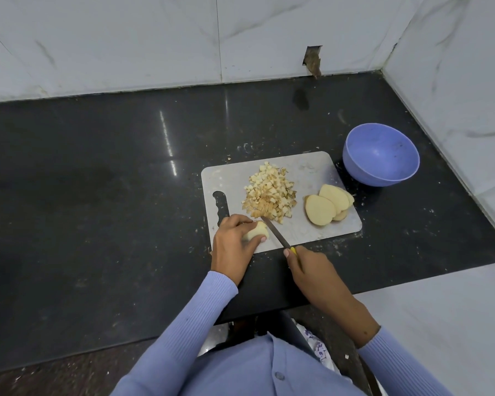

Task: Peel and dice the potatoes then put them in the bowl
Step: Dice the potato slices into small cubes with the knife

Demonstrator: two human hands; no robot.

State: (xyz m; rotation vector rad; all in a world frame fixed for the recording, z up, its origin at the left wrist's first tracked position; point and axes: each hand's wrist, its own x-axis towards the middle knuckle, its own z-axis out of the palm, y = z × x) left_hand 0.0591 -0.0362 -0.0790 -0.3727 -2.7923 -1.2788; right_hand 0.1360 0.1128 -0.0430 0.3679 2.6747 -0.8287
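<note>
Left hand [235,238] pinning slippery peeled pale potato chunk [257,232]; right hand [309,270] gripping yellow-handled knife [277,235], slicing; keep fingertips curled.

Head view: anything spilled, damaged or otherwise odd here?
Yes. The wall tile behind the counter has a broken rectangular hole. Pale crumbs are scattered over the dark counter around the cutting board. The diced potato pile looks browned, and the bowl is empty.
</note>
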